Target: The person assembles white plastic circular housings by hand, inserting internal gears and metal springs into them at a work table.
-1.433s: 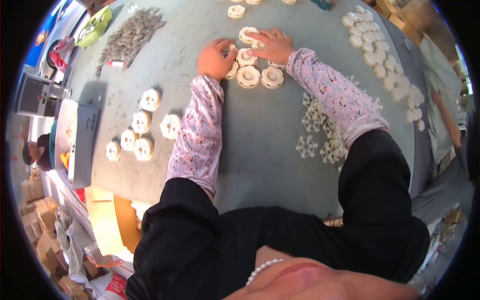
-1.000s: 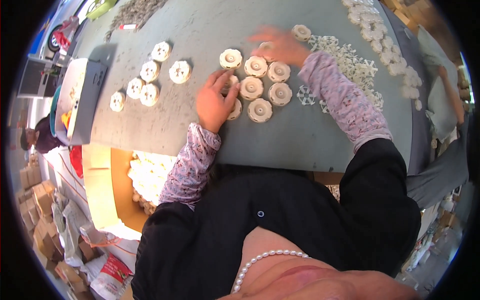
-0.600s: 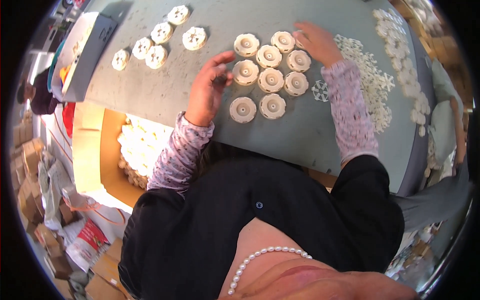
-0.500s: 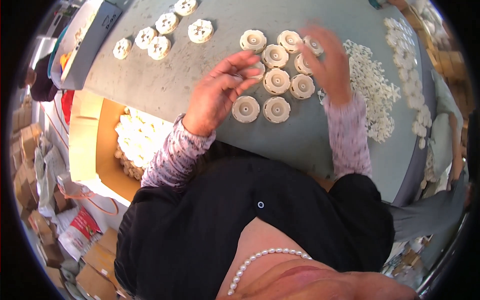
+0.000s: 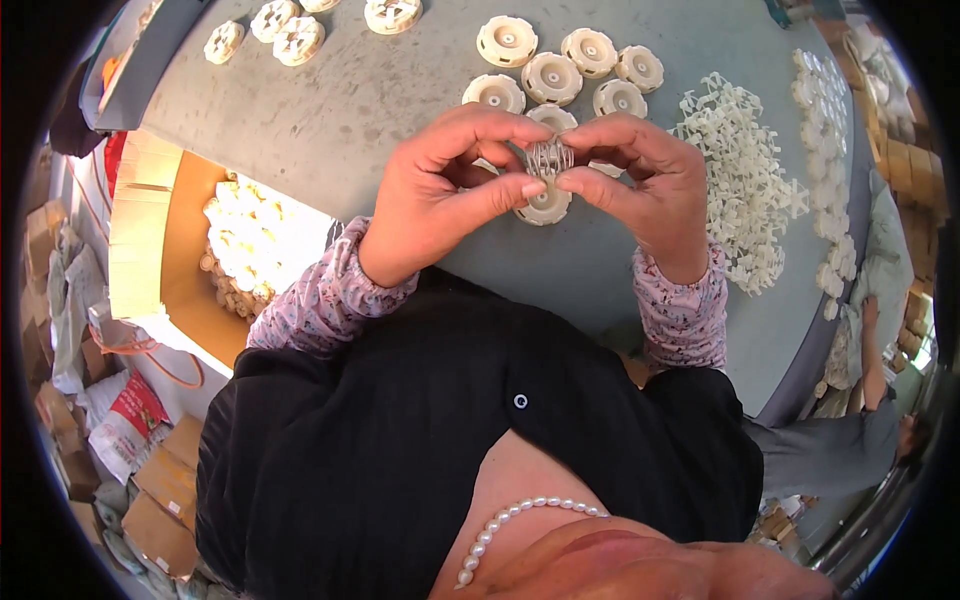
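Observation:
A silvery, ribbed piece that looks like a coil spring [image 5: 549, 157] is pinched between both hands above the round parts. My left hand [image 5: 440, 180] grips its left side with thumb and fingers. On the other side, my right hand [image 5: 645, 180] holds it the same way. Under and around my hands lie several cream round plastic parts with notched rims, including one cream disc [image 5: 552, 78] just beyond my fingers. Another cream disc [image 5: 545, 207] sits directly below the held piece, partly covered by it. My fingers hide some of the other discs.
Small white plastic pieces [image 5: 745, 190] are heaped right of my right hand. Stacked whitish parts [image 5: 822, 150] line the table's right edge. More round parts [image 5: 298, 40] lie far left. A cardboard box [image 5: 140, 225] of cream pieces stands at the left. Another person's arm [image 5: 873, 360] shows at right.
My hands were apart, the right one blurred over the far discs. They have come together at the middle, with the coil spring between them. The view has shifted slightly.

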### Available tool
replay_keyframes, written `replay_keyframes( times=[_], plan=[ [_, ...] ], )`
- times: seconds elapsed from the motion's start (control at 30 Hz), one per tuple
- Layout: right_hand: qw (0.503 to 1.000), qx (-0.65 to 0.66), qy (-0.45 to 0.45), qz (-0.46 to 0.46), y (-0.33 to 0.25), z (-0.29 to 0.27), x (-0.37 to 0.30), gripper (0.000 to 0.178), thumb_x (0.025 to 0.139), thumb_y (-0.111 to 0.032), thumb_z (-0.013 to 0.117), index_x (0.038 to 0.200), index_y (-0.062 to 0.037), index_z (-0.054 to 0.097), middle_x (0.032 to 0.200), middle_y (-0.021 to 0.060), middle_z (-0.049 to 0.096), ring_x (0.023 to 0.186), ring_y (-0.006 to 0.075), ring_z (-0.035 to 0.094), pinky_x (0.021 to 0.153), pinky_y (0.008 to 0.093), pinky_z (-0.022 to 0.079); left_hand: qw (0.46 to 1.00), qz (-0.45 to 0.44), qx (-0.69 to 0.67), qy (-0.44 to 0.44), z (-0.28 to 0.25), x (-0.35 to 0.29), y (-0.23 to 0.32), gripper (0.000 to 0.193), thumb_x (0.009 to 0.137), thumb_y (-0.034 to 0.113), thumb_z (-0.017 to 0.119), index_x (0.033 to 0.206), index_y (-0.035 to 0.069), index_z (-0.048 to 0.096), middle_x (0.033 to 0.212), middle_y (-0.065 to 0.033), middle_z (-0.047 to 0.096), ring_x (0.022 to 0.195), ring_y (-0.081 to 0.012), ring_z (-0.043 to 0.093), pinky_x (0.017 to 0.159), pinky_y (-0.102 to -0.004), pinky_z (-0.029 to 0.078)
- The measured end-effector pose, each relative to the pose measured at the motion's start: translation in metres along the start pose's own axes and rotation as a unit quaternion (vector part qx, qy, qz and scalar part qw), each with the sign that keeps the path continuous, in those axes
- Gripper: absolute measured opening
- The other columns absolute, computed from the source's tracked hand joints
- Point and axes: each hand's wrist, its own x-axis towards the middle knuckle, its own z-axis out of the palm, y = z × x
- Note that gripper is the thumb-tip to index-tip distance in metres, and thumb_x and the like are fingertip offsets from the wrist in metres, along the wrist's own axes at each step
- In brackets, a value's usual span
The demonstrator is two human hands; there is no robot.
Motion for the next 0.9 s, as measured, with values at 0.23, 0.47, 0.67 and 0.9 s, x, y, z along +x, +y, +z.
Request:
replay_keyframes(
  times=[0.23,0.47,0.67,0.9],
  plan=[
    [0.926,-0.201,-0.045,-0.316,-0.002,0.002,0.01,0.028,0.076,0.003,0.086,0.102,-0.0017,0.076,0.098,0.0082,0.074,0.09,0.0191,0.072,0.08,0.0306,0.059,0.879,-0.273,-0.381,0.082,-0.011,0.005,-0.004,0.044,0.109,0.032,0.059,0.123,-0.009,0.065,0.108,-0.0142,0.075,0.086,-0.0166,0.074,0.078,-0.0311,0.065],
    [0.995,-0.009,-0.04,-0.086,-0.004,-0.009,0.006,0.028,0.088,0.006,0.072,0.115,0.0007,0.071,0.115,0.0105,0.064,0.097,0.0185,0.07,0.087,0.0294,0.059,0.874,-0.242,-0.419,0.032,-0.008,0.003,-0.003,0.037,0.108,0.022,0.06,0.129,-0.008,0.063,0.117,-0.0156,0.073,0.096,-0.0175,0.073,0.084,-0.0278,0.064],
    [0.998,0.05,0.018,-0.034,0.024,-0.013,0.016,0.015,0.09,0.002,0.072,0.104,0.0005,0.068,0.112,0.0091,0.063,0.101,0.0178,0.07,0.092,0.0306,0.057,0.899,-0.265,-0.34,0.071,-0.021,0.006,0.001,0.043,0.104,0.009,0.058,0.143,-0.008,0.054,0.123,-0.0169,0.07,0.094,-0.0151,0.07,0.084,-0.0252,0.062],
    [0.943,-0.318,-0.031,-0.095,0.061,-0.022,0.026,0.017,0.082,-0.006,0.082,0.094,-0.005,0.069,0.098,0.0051,0.071,0.096,0.0212,0.07,0.084,0.0329,0.054,0.923,-0.242,-0.272,0.121,-0.042,0.001,-0.008,0.042,0.101,0.002,0.057,0.142,-0.005,0.057,0.124,-0.0154,0.069,0.096,-0.0151,0.07,0.087,-0.0247,0.062]
  ],
)
